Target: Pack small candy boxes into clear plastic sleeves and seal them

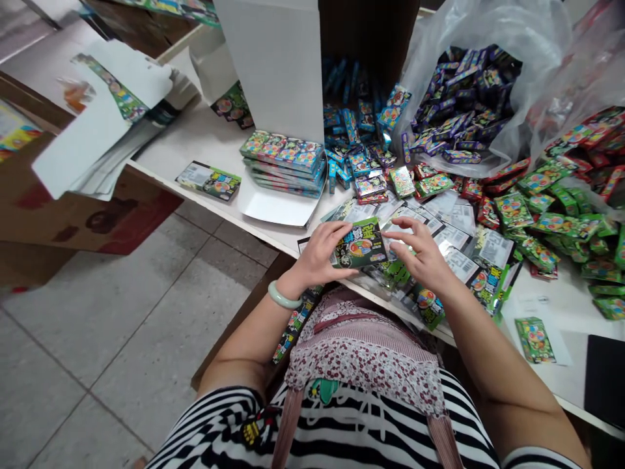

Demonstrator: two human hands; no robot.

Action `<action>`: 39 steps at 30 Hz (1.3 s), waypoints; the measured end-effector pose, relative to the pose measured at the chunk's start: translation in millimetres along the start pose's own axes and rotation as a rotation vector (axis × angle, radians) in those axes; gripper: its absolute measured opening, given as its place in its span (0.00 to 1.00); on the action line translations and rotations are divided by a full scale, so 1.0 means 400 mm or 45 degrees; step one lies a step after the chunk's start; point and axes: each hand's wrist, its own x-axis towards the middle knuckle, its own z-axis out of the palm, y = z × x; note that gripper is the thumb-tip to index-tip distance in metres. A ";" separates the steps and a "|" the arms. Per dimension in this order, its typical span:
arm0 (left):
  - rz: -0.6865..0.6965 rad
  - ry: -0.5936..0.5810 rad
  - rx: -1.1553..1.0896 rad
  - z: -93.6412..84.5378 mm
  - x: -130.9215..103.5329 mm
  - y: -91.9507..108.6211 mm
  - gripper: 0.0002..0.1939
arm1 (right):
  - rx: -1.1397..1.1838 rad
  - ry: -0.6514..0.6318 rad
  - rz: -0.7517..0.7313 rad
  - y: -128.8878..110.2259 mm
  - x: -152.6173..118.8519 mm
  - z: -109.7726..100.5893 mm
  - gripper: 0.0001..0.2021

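Observation:
My left hand (319, 255) is closed around the left end of a small black and green printed box (360, 243), held just above the table edge. My right hand (418, 254) is at the box's right end, thumb and fingers curled against that edge. Beneath both hands, flat black and green printed sleeves (481, 283) lie overlapping, some with white barcode panels up. Left of my hands, a stack of colourful flat packs (283, 156) rests in an upright white display carton (276, 71). A similar black and green box (209, 180) lies near the table's edge.
Loose blue boxes (359, 163) are heaped at the back. A clear plastic bag (537, 45) holds purple boxes (456, 104). Green boxes (556, 221) and red boxes (612, 130) pile at right. Folded white cartons (92, 143) overhang the left side above a cardboard box (97, 208).

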 end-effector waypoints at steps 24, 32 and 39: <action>-0.153 0.107 0.137 -0.051 -0.050 -0.078 0.50 | 0.332 0.015 0.240 0.132 0.287 -0.056 0.32; -0.094 0.085 0.117 -0.024 -0.034 -0.048 0.49 | 0.110 0.164 0.220 0.062 0.089 -0.101 0.26; -0.113 0.055 0.114 -0.028 -0.045 -0.050 0.48 | -0.872 -0.292 0.349 0.055 0.034 -0.087 0.17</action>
